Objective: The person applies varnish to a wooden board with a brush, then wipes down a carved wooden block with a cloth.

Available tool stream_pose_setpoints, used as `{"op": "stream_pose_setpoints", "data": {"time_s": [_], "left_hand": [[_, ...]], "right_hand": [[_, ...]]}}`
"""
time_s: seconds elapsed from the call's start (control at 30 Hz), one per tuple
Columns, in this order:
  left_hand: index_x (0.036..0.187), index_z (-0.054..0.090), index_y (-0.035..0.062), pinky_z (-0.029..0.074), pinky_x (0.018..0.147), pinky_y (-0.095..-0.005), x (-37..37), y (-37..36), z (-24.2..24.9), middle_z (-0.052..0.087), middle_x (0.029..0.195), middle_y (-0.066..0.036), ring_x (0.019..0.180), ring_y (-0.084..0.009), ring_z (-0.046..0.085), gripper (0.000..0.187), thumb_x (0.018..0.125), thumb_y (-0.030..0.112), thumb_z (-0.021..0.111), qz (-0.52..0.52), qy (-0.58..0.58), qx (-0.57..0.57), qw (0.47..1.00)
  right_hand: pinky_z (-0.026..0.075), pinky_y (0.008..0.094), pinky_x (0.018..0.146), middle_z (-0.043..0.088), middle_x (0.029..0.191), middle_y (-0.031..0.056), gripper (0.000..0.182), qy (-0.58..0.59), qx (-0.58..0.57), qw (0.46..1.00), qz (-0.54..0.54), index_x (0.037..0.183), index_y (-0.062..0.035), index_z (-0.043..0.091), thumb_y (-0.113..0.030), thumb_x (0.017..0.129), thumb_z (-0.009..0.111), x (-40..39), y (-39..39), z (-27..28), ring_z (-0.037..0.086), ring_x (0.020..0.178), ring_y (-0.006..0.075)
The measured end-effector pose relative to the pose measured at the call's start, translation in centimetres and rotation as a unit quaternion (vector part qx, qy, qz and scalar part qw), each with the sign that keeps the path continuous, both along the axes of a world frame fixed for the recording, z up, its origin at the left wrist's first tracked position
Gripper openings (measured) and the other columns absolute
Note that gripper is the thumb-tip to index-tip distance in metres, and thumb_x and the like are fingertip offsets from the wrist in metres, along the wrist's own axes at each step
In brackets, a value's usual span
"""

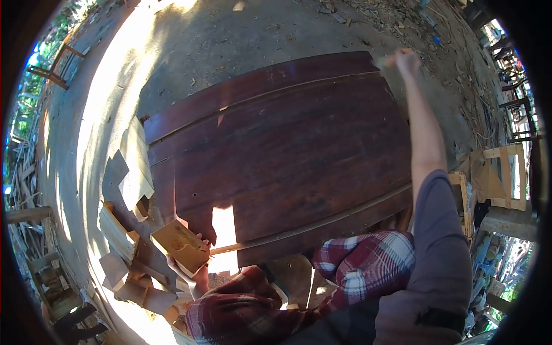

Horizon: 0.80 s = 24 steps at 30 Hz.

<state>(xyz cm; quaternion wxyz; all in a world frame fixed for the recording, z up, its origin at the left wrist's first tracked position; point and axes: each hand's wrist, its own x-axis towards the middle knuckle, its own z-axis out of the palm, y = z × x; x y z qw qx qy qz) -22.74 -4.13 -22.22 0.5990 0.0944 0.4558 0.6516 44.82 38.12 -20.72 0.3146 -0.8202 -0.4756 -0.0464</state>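
Observation:
A large dark reddish-brown wooden panel (287,149) lies in front of me, with long grooves near its far and near edges. My right hand (407,62) is stretched out to the panel's far right corner, its fingers closed around what looks like a small brush (384,61), smeared by motion. Down at the near left corner, my left hand (203,246) grips a yellowish-tan box-shaped container (178,242) with a darker curved patch on its upper face. Most of the left-hand fingers are hidden behind it.
Wood offcuts (135,287) and a pale board (135,164) lie left of the panel. A wooden chair (57,66) stands far left; wooden frames (506,172) are at right. Debris (391,17) covers the far ground. My plaid-covered legs (368,261) are beside the near edge.

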Motion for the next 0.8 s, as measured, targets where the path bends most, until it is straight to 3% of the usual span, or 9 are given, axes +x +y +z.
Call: {"op": "stream_pose_setpoints", "data": {"time_s": [0.1, 0.2, 0.27, 0.33, 0.5, 0.57, 0.63, 0.73, 0.8], "left_hand": [[0.139, 0.033, 0.0078, 0.053, 0.079, -0.0484, 0.1, 0.0, -0.2, 0.057, 0.114, -0.023, 0.090, -0.0372, 0.063, 0.076, 0.085, 0.060, 0.043, 0.010, 0.004, -0.004, 1.000], [0.138, 0.035, 0.0073, 0.053, 0.078, -0.0466, 0.4, 0.3, -0.1, 0.057, 0.115, -0.023, 0.090, -0.0369, 0.063, 0.075, 0.085, 0.060, 0.043, 0.012, 0.030, -0.023, 0.999], [0.136, 0.037, 0.0069, 0.053, 0.078, -0.0448, -0.3, 0.2, -0.1, 0.058, 0.113, -0.022, 0.090, -0.0363, 0.064, 0.073, 0.086, 0.059, 0.043, -0.026, 0.030, -0.036, 0.999], [0.132, 0.041, 0.0081, 0.054, 0.076, -0.0433, 0.7, 1.0, 0.8, 0.058, 0.109, -0.017, 0.091, -0.0329, 0.062, 0.066, 0.087, 0.056, 0.046, -0.005, 0.050, -0.024, 0.998], [0.125, 0.045, 0.0073, 0.054, 0.072, -0.0406, 0.6, 0.2, -1.5, 0.062, 0.096, -0.016, 0.083, -0.0304, 0.064, 0.063, 0.086, 0.056, 0.051, 0.030, 0.073, -0.049, 0.996], [0.124, 0.047, 0.0099, 0.054, 0.071, -0.0403, 0.3, -0.4, -1.2, 0.062, 0.095, -0.014, 0.083, -0.0284, 0.064, 0.062, 0.085, 0.058, 0.052, 0.030, 0.065, -0.049, 0.996], [0.122, 0.048, 0.0124, 0.052, 0.073, -0.0415, -0.6, -2.3, -0.3, 0.060, 0.093, -0.012, 0.083, -0.0264, 0.062, 0.058, 0.084, 0.057, 0.053, 0.089, 0.012, -0.022, 0.996], [0.122, 0.044, 0.0097, 0.050, 0.072, -0.0427, -3.9, -6.1, 1.3, 0.054, 0.098, -0.016, 0.086, -0.0303, 0.057, 0.069, 0.080, 0.063, 0.052, 0.131, -0.048, 0.046, 0.989], [0.124, 0.039, 0.0090, 0.048, 0.072, -0.0454, -4.8, -7.9, 3.6, 0.048, 0.105, -0.021, 0.090, -0.0348, 0.053, 0.076, 0.077, 0.066, 0.052, 0.293, -0.052, -0.066, 0.952]], "right_hand": [[0.052, 0.0414, 0.071, 0.068, 0.081, 0.0156, 0.021, -0.142, 0.027, 0.990, -0.004, 0.092, -0.0098, 0.069, -0.026, 0.084, 0.057, 5.8, -2.7, -1.6, 0.067, 0.079, 0.0324], [0.051, 0.0428, 0.069, 0.067, 0.078, 0.0162, 0.022, -0.079, 0.058, 0.994, 0.058, 0.094, -0.0067, 0.067, -0.024, 0.088, 0.056, 0.5, -7.4, -1.3, 0.066, 0.079, 0.0346], [0.050, 0.0427, 0.071, 0.066, 0.083, 0.0175, 0.020, -0.022, -0.031, 0.995, 0.097, 0.098, -0.0056, 0.065, -0.021, 0.091, 0.055, -6.1, -10.6, 1.6, 0.064, 0.084, 0.0360], [0.049, 0.0414, 0.072, 0.065, 0.091, 0.0199, 0.017, -0.101, 0.103, 0.957, 0.253, 0.099, -0.0039, 0.063, -0.016, 0.092, 0.053, -8.4, -11.9, 0.6, 0.063, 0.090, 0.0364], [0.051, 0.0368, 0.070, 0.066, 0.092, 0.0171, 0.015, -0.117, 0.147, 0.866, 0.463, 0.101, -0.0002, 0.061, -0.011, 0.092, 0.055, -17.2, -20.0, 7.1, 0.066, 0.082, 0.0309], [0.052, 0.0312, 0.064, 0.067, 0.088, 0.0130, 0.016, 0.111, 0.090, 0.892, 0.429, 0.100, 0.0006, 0.062, -0.013, 0.093, 0.056, -18.5, -22.4, 9.4, 0.067, 0.074, 0.0223], [0.051, 0.0211, 0.056, 0.066, 0.080, 0.0073, 0.021, 0.317, 0.088, 0.851, 0.409, 0.094, 0.0011, 0.063, -0.018, 0.095, 0.055, -19.9, -23.0, 11.0, 0.065, 0.063, 0.0087], [0.051, 0.0203, 0.055, 0.066, 0.079, 0.0070, 0.023, 0.448, 0.023, 0.796, 0.407, 0.090, 0.0019, 0.063, -0.019, 0.095, 0.054, -23.3, -23.1, 13.9, 0.064, 0.063, 0.0087], [0.054, 0.0302, 0.060, 0.068, 0.080, 0.0144, 0.024, 0.287, -0.014, 0.839, 0.461, 0.087, 0.0016, 0.064, -0.020, 0.092, 0.056, -26.2, -23.4, 13.9, 0.067, 0.065, 0.0227]]}}
